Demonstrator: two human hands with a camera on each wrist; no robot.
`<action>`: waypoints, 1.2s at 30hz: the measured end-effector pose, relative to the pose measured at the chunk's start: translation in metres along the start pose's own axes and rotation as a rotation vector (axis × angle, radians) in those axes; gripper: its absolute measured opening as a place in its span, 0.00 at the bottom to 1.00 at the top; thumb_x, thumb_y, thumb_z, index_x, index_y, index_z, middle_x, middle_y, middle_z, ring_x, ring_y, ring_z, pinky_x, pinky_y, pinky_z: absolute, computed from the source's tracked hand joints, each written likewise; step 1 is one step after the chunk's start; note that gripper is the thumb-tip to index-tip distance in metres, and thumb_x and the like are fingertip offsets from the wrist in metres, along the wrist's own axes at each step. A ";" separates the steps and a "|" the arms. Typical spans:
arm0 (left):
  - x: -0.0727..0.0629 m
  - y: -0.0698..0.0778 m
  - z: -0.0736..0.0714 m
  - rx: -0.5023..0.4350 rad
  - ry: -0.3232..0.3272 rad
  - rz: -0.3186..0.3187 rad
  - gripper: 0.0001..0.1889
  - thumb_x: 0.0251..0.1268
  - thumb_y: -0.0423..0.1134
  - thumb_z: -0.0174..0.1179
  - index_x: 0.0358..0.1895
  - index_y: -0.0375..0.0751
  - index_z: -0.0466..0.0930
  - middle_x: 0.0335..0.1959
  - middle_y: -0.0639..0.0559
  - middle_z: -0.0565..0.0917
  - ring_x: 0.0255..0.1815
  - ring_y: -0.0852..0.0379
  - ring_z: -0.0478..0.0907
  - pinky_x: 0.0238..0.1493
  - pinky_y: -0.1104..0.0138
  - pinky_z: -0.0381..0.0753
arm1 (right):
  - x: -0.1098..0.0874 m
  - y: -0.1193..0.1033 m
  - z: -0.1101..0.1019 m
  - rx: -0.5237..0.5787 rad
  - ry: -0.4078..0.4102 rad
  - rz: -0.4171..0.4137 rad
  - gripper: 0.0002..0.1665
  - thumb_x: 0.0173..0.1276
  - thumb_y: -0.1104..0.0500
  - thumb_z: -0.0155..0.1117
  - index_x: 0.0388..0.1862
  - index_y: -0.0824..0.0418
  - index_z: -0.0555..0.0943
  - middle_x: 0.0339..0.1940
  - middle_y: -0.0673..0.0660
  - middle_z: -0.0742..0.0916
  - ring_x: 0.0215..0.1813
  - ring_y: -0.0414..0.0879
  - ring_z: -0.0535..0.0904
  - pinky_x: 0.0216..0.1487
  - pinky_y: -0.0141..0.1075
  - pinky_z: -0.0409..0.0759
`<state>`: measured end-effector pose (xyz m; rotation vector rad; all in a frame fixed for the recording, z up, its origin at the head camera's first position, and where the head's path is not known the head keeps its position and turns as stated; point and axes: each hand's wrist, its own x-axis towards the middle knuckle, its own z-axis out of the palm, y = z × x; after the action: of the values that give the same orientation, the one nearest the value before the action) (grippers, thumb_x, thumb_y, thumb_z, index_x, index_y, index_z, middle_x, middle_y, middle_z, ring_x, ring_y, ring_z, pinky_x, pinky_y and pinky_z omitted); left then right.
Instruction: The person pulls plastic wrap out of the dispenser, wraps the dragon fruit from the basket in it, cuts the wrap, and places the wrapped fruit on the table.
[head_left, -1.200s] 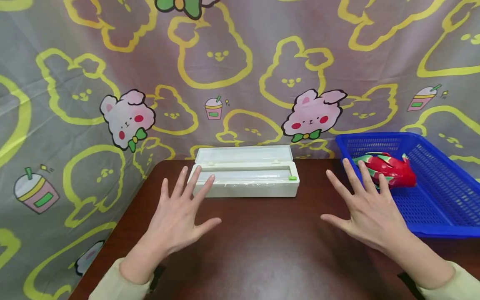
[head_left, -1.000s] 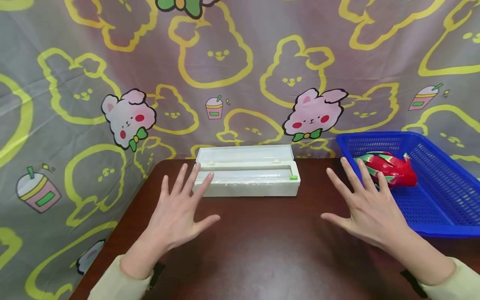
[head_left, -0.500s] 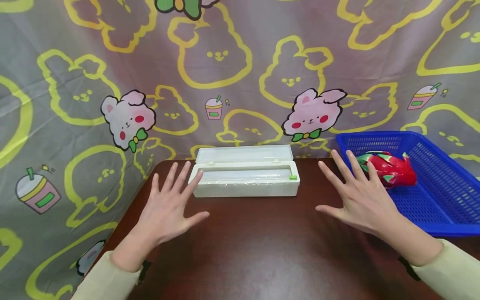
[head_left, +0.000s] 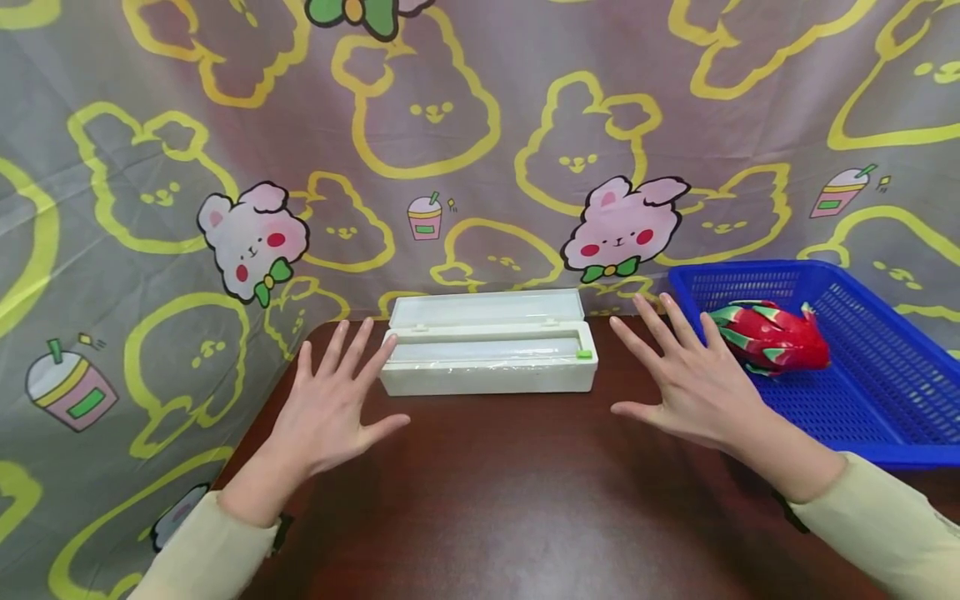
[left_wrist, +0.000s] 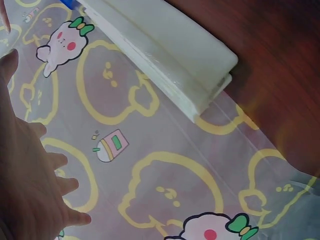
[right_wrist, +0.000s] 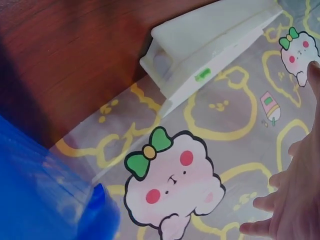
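Note:
My left hand (head_left: 322, 417) is held over the table with fingers spread and nothing in it. Its index fingertip overlaps the left end of a white cling film dispenser (head_left: 487, 379) in the head view. The dispenser's lid (head_left: 487, 309) is raised, showing a film roll inside and a small green slider (head_left: 584, 355) at the right end. My right hand (head_left: 697, 387), also spread and holding nothing, hovers between the dispenser and a blue basket (head_left: 885, 454). Inside that basket lies a red dragon fruit (head_left: 787, 340) with green-tipped scales.
The dark brown table (head_left: 495, 500) reaches back to a grey curtain (head_left: 510, 108) printed with yellow outlines and pink rabbits. The basket stands at the right side, its rim raised above the table.
Both hands have drifted left and slightly upward in the head view, fingers still spread. The right hand no longer overlaps the dragon fruit as much. Dispenser and basket stay in place.

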<state>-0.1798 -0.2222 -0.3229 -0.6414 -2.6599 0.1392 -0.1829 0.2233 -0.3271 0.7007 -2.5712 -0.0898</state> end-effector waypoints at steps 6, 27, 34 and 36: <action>0.000 -0.006 0.007 -0.016 -0.014 -0.013 0.53 0.53 0.74 0.53 0.79 0.54 0.45 0.78 0.42 0.45 0.76 0.37 0.40 0.64 0.32 0.44 | 0.008 -0.002 0.007 0.020 -0.029 0.001 0.64 0.50 0.24 0.63 0.79 0.49 0.51 0.79 0.62 0.52 0.77 0.63 0.42 0.65 0.69 0.50; 0.005 -0.030 0.031 -0.204 -0.134 -0.084 0.59 0.50 0.74 0.57 0.79 0.52 0.37 0.79 0.43 0.43 0.77 0.40 0.39 0.66 0.33 0.43 | 0.022 -0.001 0.024 0.154 -0.186 0.059 0.64 0.55 0.22 0.57 0.80 0.49 0.44 0.80 0.61 0.48 0.77 0.63 0.44 0.67 0.66 0.50; 0.009 -0.035 0.041 -0.273 -0.155 -0.096 0.59 0.50 0.73 0.60 0.79 0.52 0.38 0.79 0.45 0.43 0.77 0.40 0.39 0.66 0.34 0.43 | 0.028 0.003 0.032 0.209 -0.196 0.040 0.65 0.53 0.20 0.56 0.80 0.49 0.43 0.80 0.60 0.47 0.77 0.61 0.44 0.67 0.66 0.51; 0.011 -0.036 0.043 -0.293 -0.156 -0.100 0.59 0.49 0.73 0.61 0.79 0.52 0.38 0.79 0.45 0.43 0.77 0.40 0.39 0.66 0.34 0.43 | 0.029 0.004 0.035 0.222 -0.197 0.039 0.66 0.52 0.20 0.55 0.80 0.49 0.44 0.80 0.60 0.47 0.77 0.62 0.44 0.67 0.66 0.51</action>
<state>-0.2212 -0.2497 -0.3519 -0.6058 -2.8847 -0.2431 -0.2228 0.2101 -0.3446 0.7546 -2.8113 0.1487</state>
